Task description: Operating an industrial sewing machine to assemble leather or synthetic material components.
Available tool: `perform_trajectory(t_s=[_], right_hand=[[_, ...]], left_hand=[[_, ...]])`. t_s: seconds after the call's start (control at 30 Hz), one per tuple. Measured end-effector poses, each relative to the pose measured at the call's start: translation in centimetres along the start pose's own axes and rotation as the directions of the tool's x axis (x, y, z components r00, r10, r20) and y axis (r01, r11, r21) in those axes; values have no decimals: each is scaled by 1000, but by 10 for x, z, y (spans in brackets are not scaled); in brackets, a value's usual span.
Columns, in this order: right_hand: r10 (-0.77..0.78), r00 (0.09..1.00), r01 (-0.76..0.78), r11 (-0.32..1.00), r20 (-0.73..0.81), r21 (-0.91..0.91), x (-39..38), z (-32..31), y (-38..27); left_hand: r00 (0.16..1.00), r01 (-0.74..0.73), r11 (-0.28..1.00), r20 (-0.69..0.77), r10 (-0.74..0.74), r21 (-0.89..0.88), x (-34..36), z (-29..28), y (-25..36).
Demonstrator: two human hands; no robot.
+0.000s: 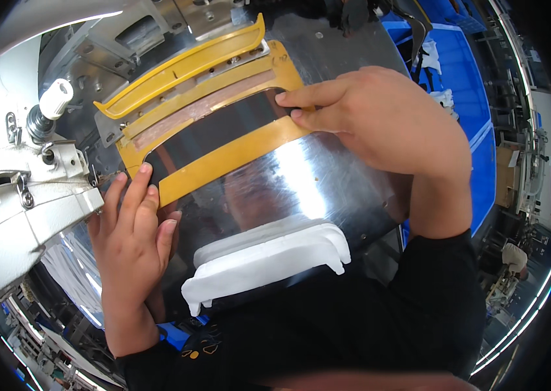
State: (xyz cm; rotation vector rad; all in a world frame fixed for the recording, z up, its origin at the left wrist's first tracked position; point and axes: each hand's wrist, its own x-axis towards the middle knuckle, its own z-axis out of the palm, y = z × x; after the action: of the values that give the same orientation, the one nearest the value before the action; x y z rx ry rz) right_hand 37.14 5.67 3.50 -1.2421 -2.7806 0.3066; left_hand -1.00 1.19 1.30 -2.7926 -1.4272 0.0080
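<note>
A yellow flat template frame lies on the shiny metal table plate, tilted up toward the right. Its long curved slot looks dark; I cannot tell whether that is a dark insert or the plate beneath. My left hand lies at the template's left end, fingers stretched out with their tips against its edge and the thumb apart. At the right end, my right hand holds the template, index finger and thumb reaching over to the slot's edge. A raised yellow bar runs along the template's far side.
A stack of white curved pieces lies at the table's near edge. White sewing machine parts stand close on the left, with a metal bracket behind. Blue bins holding white and black items are beyond my right arm.
</note>
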Motion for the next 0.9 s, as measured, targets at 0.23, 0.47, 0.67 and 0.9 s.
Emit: perform_trajectory(t_s=[0.23,0.47,0.67,0.9], right_hand=[[39,999,-39,998,7,-46,-2,-2,-6],[41,998,-41,999,40,-25,-4,-6,-6],[98,994,-73,938,-55,340,12,-6,21],[321,936,1,403,-142,915,29,32,58]], left_hand=[[1000,-23,999,-3,23,24,-7,-1,2],[1000,14,998,5,-14,58,-7,-6,7],[995,-12,997,-100,5,-76,-16,-2,7],[983,-33,988,-181,5,-150,-11,0,6]])
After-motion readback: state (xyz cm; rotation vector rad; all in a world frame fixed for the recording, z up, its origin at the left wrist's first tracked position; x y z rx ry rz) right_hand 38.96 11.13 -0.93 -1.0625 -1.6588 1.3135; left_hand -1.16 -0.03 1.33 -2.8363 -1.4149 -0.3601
